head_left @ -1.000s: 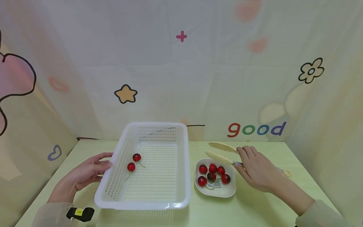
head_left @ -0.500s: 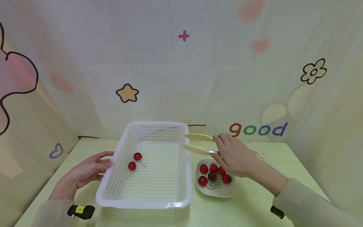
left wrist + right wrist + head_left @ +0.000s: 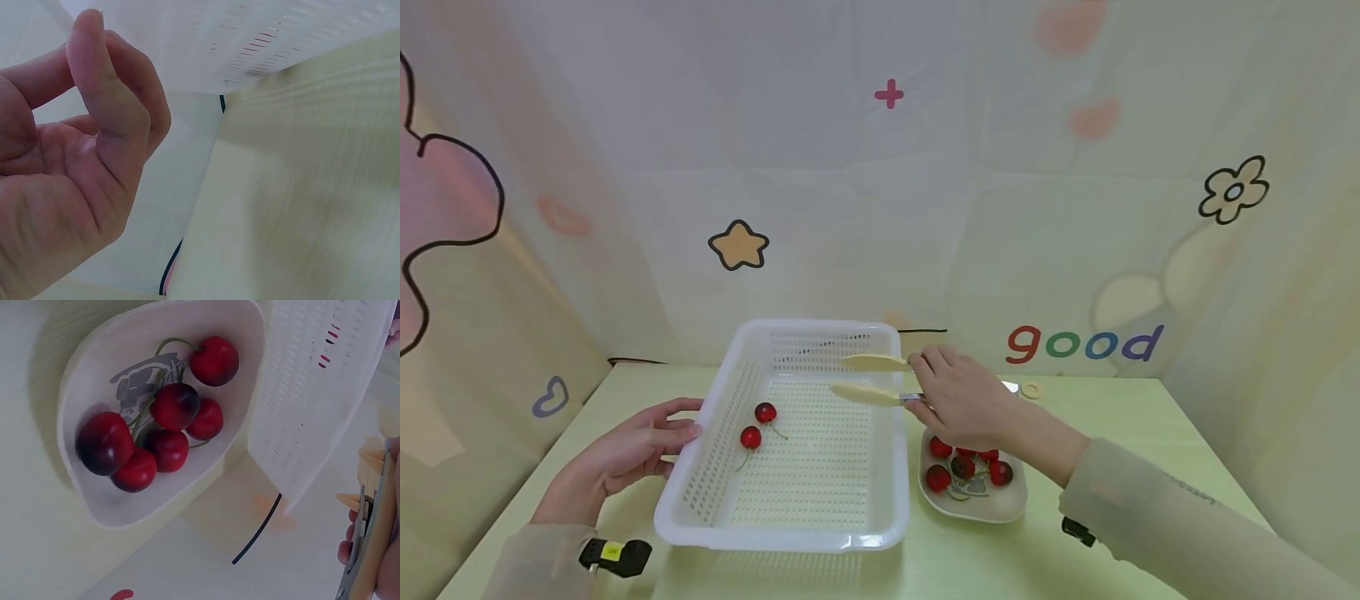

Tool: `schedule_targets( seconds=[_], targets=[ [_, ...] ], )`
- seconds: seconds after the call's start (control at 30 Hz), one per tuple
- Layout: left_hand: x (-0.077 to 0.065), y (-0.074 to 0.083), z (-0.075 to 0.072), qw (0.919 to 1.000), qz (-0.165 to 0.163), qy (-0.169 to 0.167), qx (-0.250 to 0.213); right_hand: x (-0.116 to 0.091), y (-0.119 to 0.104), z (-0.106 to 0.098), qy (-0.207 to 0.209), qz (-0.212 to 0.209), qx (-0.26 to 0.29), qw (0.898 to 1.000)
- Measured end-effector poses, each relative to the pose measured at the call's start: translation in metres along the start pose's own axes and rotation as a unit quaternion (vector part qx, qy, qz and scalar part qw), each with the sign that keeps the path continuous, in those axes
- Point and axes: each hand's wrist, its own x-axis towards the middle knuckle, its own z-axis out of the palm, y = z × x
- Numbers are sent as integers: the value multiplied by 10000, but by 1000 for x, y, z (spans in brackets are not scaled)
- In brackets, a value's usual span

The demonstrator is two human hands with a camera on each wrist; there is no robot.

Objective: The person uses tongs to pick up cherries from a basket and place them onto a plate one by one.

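Note:
My left hand point(image 3: 632, 450) grips the left rim of a white plastic basket point(image 3: 891, 492), thumb at the edge. Two red cherries point(image 3: 750, 437) with stems lie on the basket's perforated floor. In my right hand point(image 3: 966, 400) is a pair of tongs point(image 3: 872, 395) with cream tips. Those tips stand apart over the right side of the basket, nothing between them. Below the right hand sits a small pale dish point(image 3: 973, 510) holding several dark red cherries point(image 3: 105, 444), partly hidden by the hand in the head view. The right wrist view shows them fully, with green stems.
The basket and the dish stand side by side on a pale yellow-green table point(image 3: 1105, 467). A printed curtain point(image 3: 1037, 250) closes off the back and both sides. Dark wrist devices point(image 3: 616, 557) are strapped on both sleeves.
My right hand has carried the tongs leftward, from above the dish to over the basket. The tips remain apart. My left hand stays at the basket's rim, and the cherries have not moved.

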Motion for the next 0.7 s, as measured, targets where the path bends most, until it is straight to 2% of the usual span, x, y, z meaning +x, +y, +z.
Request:
schedule_targets(
  seconds=[0.2,0.43,0.7],
  targets=[
    [0,0,0,10000,-19,-6,27,19,-14,6,-341,-163,-54,9993],
    [0,-3,-3,10000,-39,-58,-23,42,-31,12,-296,-482,-304,9979],
    [-1,-2,-2,10000,-67,-23,-51,69,-53,23,-771,-541,-612,9937]
  ],
)
